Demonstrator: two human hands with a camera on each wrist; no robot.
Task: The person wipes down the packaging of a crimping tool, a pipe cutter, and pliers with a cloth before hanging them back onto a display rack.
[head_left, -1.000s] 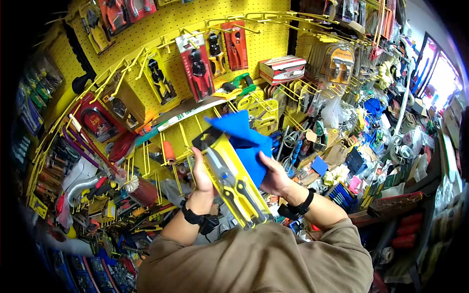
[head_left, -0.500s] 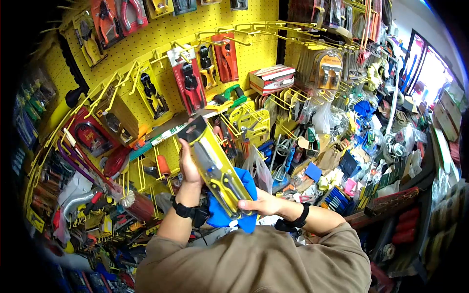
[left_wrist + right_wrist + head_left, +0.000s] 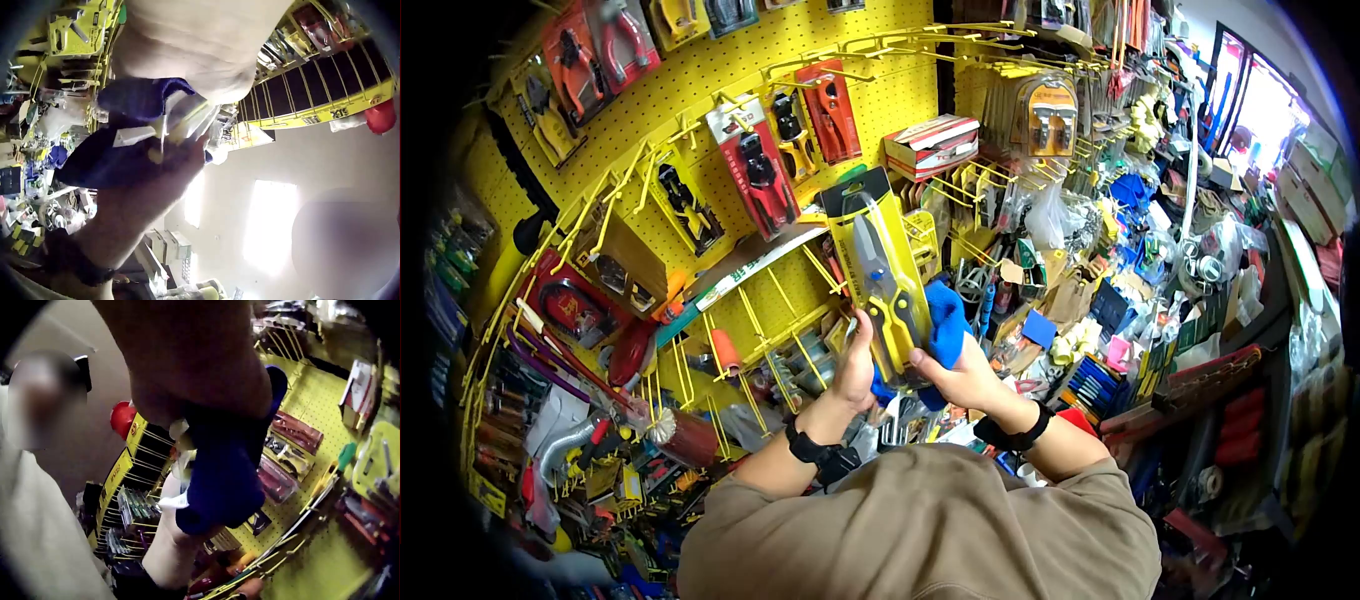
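Yellow-backed packaged shears (image 3: 880, 280), with grey blades and black-and-yellow handles, stand nearly upright before the person, blades upward. My left hand (image 3: 856, 368) holds the lower left edge of the pack, its thumb pointing up. On the lower right, my right hand (image 3: 962, 374) grips the pack with its thumb on the front. A blue cloth (image 3: 947, 325) is bunched between that hand and the pack and shows again below it. In the right wrist view the cloth (image 3: 225, 472) hangs under the right hand, a white tag (image 3: 175, 502) at its edge.
A yellow pegboard (image 3: 700, 70) with long hooks and hanging tool packs faces the person. A red-and-white box (image 3: 931, 146) sits on the hooks. Heaped goods (image 3: 1090, 300) fill the right side. A saw (image 3: 745, 262) lies across the hooks behind the pack.
The pack has turned more upright and shifted slightly right. My left hand slid from its upper edge to its lower part. The blue cloth, earlier raised beside the pack, is now bunched behind its lower end.
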